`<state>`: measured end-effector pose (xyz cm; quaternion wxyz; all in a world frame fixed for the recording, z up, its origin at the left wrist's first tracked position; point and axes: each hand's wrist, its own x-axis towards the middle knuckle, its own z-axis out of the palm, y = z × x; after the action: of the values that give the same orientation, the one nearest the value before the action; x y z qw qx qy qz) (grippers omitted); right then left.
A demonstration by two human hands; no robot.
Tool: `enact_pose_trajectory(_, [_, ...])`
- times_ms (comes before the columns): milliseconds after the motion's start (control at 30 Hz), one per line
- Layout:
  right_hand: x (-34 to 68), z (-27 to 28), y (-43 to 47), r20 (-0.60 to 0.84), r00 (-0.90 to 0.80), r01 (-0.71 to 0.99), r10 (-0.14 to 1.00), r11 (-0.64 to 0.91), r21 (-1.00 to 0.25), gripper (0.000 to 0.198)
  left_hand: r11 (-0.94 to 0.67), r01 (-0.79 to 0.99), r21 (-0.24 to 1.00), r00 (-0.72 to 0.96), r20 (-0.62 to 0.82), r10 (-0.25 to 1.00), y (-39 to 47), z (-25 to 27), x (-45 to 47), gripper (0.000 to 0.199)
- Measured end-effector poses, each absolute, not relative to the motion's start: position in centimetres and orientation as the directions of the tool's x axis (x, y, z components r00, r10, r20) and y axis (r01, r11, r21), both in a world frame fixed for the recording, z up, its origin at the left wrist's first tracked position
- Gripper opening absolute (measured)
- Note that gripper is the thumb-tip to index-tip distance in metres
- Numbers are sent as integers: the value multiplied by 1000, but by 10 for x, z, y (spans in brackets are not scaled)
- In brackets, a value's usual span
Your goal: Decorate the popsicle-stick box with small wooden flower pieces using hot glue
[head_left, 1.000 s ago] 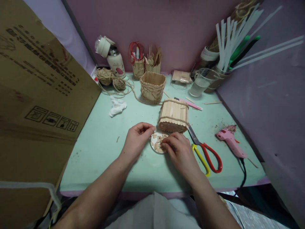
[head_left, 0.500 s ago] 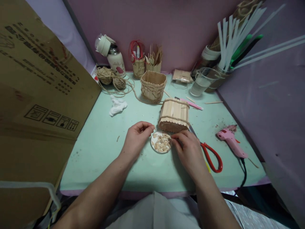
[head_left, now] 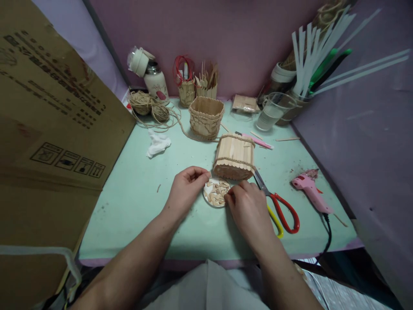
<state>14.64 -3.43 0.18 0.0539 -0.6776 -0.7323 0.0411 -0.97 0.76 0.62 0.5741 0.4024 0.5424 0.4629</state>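
Two bare hands of yours flank a small round dish (head_left: 209, 188) of broken wood chips (head_left: 218, 198), which lies between them on the pale green tabletop (head_left: 135, 202). Your right hand (head_left: 249, 211) is curled, its thumb and forefinger drawn together at the dish's right edge, just beside the chips; whether they pinch one is hidden by your fingers. Your left hand (head_left: 187, 187) has thumb and forefinger meeting just beyond the dish's upper left rim; you may have a tiny piece there, but it is too small to tell. Right of your right hand lie scissors (head_left: 267, 192) with one red and one yellow handle, and well apart, near the right edge, a pink glue gun (head_left: 310, 193) with a black cord. Just beyond the dish, a stick-sided container (head_left: 235, 150) bound with two bands of twine rests on its side, its scalloped end facing you. Left of it, well apart, sits a crumpled white tissue (head_left: 158, 143). Farther off stand an upright wooden basket (head_left: 205, 122) with a braided rim and, to its right, a clear plastic cup (head_left: 269, 117). At the back left are balls of jute twine (head_left: 141, 102) beside a cream flask (head_left: 157, 86), its lid tipped open.
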Motion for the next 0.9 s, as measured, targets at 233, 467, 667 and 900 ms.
enact_pose_trajectory(233, [148,4,-34,149,7,864,989,69,-499,17,260,-113,959,16,-260,966,6,5,-10,15])
enact_pose_trajectory(467, [148,1,-31,-276,75,-137,958,-264,-955,22,408,-165,898,195,-376,906,-1,2,-2,17])
enact_pose_trajectory(667, [143,-10,-27,-301,123,-297,946,-254,-920,23,479,-230,847,222,-434,873,-3,5,4,21])
enact_pose_trajectory(900, [140,-15,-29,-270,138,-316,953,-216,-924,22,501,-262,825,229,-452,862,-3,8,5,27])
